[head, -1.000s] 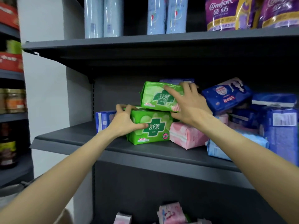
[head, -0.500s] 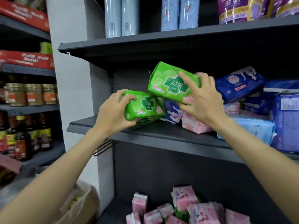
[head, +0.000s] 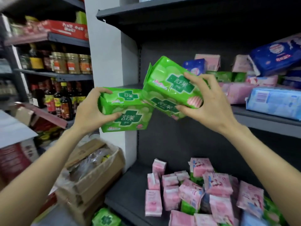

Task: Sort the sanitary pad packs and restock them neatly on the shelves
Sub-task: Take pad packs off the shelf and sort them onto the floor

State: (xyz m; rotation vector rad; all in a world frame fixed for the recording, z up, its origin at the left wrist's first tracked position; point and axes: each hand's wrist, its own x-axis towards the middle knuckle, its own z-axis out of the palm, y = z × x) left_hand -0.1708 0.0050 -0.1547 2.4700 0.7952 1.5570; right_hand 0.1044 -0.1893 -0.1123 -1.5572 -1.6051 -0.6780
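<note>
Left hand [head: 91, 111] grips one green pack [head: 125, 111], right hand [head: 206, 105] fingers pinch another green pack [head: 171, 88]; slick wrap, thin hold, either likely slips toward the pink packs [head: 203, 193] below.

Green packs [head: 127, 110] glossy plastic; shelf [head: 267, 123] matt metal.

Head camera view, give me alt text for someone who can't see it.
A person holds a green sanitary pad pack in each hand in front of dark store shelves: the left hand grips one green pack, the right hand grips another tilted green pack. Pink packs lie jumbled on the lower shelf; blue packs and pink ones sit on the middle shelf.
</note>
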